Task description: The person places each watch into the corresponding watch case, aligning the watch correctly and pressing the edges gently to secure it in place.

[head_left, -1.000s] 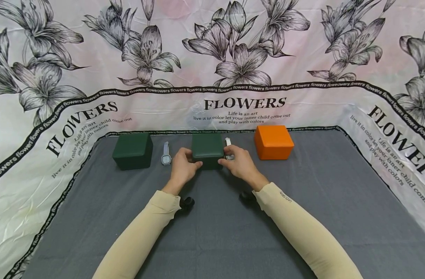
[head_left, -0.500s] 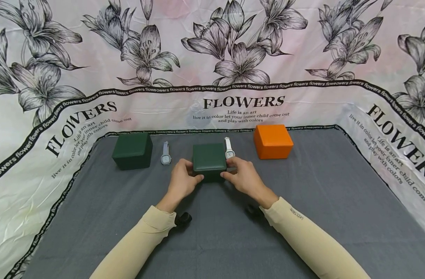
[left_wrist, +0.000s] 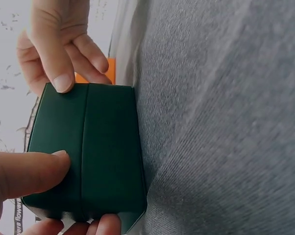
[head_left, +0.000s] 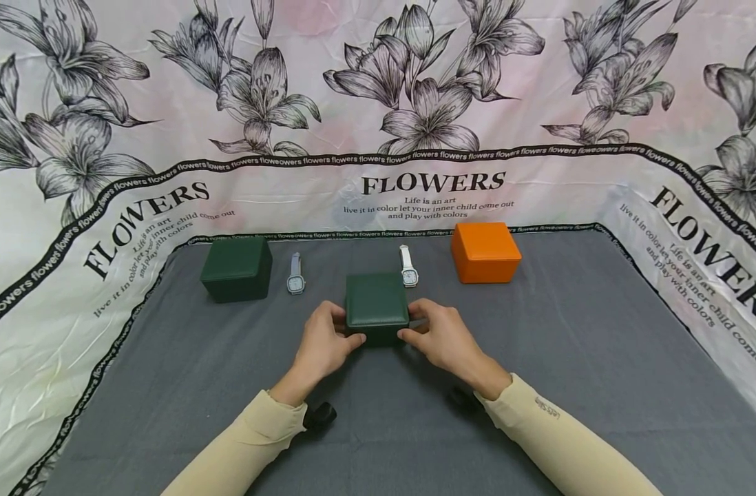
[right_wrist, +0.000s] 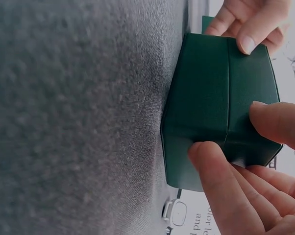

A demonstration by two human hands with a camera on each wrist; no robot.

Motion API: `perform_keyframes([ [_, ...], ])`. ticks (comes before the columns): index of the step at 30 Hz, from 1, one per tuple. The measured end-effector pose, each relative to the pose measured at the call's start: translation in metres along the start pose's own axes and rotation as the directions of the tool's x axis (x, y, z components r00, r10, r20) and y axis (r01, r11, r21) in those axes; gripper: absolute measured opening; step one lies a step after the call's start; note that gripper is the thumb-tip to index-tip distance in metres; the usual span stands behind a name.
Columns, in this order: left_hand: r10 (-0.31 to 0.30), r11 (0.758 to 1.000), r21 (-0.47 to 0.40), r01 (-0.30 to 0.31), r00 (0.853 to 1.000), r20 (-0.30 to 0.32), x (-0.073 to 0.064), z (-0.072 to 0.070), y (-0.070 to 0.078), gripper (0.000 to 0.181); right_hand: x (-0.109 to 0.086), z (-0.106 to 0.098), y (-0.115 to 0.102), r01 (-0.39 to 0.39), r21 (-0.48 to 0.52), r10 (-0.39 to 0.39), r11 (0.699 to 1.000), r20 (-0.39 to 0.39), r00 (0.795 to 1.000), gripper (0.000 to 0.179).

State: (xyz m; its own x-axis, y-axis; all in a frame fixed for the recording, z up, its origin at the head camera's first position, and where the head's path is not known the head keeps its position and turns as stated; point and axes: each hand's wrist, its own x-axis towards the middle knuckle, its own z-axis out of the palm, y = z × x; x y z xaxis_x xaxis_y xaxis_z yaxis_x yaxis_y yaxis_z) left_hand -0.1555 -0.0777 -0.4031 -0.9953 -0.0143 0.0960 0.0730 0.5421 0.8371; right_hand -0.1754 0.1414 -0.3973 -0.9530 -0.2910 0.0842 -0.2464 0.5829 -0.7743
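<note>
A green box (head_left: 376, 301) with its lid down sits on the grey cloth in the middle of the head view. My left hand (head_left: 321, 346) grips its left side, thumb on the front face and fingers along the side. On the opposite side my right hand (head_left: 447, 342) holds it the same way. The left wrist view shows the seam between lid and base running across the green box (left_wrist: 110, 147). Just behind the box's right corner lies a white-strapped watch (head_left: 409, 267). A second watch (head_left: 296, 275), with a pale strap, lies behind my left hand.
Another green box (head_left: 237, 269) stands at the back left, and an orange box (head_left: 486, 253) at the back right. Behind them rises a flower-printed cloth (head_left: 427, 124). Grey cloth (head_left: 601, 344) covers the table.
Both hands have drawn the green box toward the person, from between the two watches to in front of them. The white-strapped watch, partly covered by my right hand before, now shows whole.
</note>
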Motion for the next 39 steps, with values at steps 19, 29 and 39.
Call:
perform_keyframes([
  [19, -0.013, 1.0, 0.0, 0.013, 1.0, -0.011, -0.005, 0.001, -0.003, 0.039, -0.008, 0.003, 0.0, 0.016, -0.025, -0.016, 1.0, -0.01, 1.0, 0.034],
  [29, -0.006, 1.0, 0.018, 0.004, 0.994, 0.111, 0.003, -0.01, -0.006, 0.042, -0.004, 0.0, -0.001, 0.025, -0.04, -0.025, 0.999, 0.014, 1.0, 0.033],
  [39, -0.018, 0.998, -0.048, 0.035, 0.945, 0.325, 0.021, -0.018, -0.021, 0.064, 0.007, -0.01, 0.014, 0.111, -0.052, -0.106, 0.992, 0.095, 0.99, 0.04],
])
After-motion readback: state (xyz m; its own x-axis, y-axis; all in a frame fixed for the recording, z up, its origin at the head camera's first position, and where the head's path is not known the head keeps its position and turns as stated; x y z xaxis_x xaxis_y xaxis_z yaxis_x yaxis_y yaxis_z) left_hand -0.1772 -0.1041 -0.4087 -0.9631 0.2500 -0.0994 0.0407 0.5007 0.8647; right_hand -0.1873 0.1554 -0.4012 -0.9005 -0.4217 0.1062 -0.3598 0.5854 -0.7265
